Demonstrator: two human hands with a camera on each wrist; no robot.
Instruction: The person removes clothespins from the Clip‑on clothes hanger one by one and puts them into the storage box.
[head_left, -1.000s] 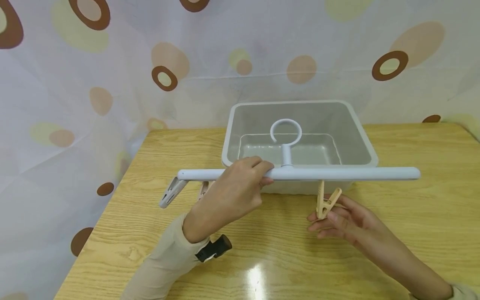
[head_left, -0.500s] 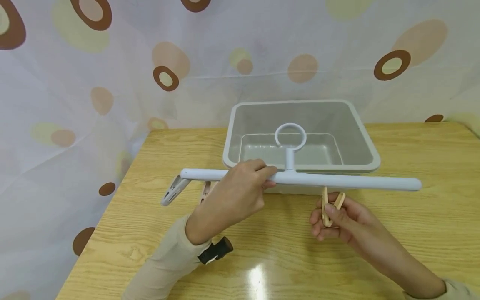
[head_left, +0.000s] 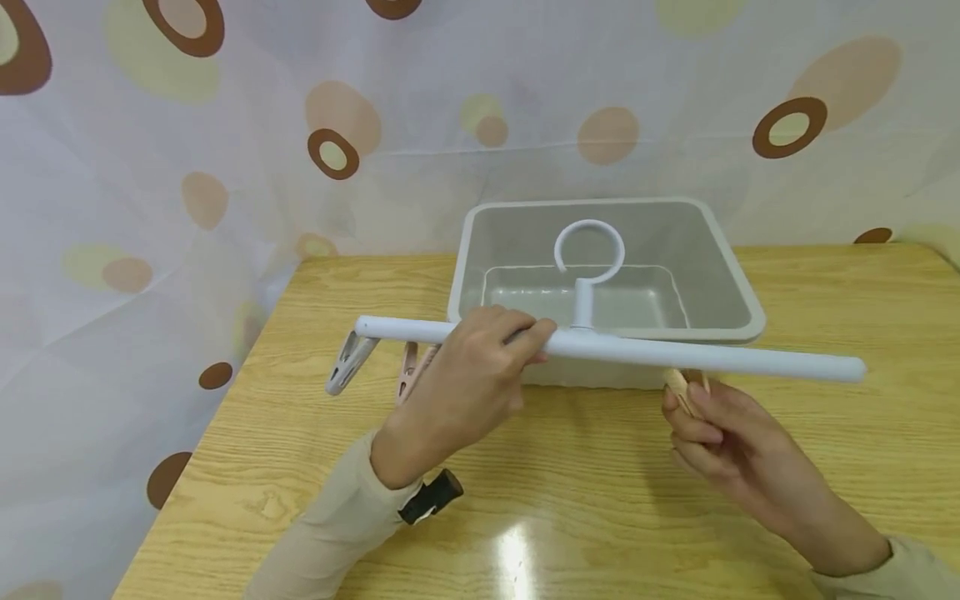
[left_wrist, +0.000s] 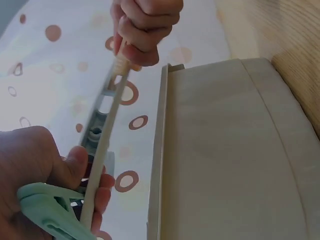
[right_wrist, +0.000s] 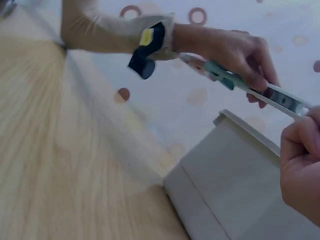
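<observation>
A pale clip hanger [head_left: 720, 356] with a ring-shaped hook [head_left: 618, 250] is held up in front of the tub. My left hand [head_left: 465, 383] grips its bar just left of the hook. Under the right part of the bar, my right hand [head_left: 757, 458] pinches a yellowish clothespin [head_left: 678, 385], its upper end right at the bar. A grey clothespin [head_left: 348, 367] hangs tilted from the left end, with a pink clothespin [head_left: 407, 371] beside it, partly behind my left hand. In the left wrist view a green clothespin [left_wrist: 50, 210] sits at the left palm; the bar's hollow underside shows.
A grey plastic tub [head_left: 750, 321] stands behind the hanger on the wooden table [head_left: 300, 467]. A patterned cloth [head_left: 420, 100] hangs behind and to the left. A black strap device [head_left: 431, 497] is on my left wrist.
The hanger's right end has dipped and its left end risen. My right hand has moved right and up with the yellowish clothespin, fingers closing further round it. My left hand keeps its grip.
</observation>
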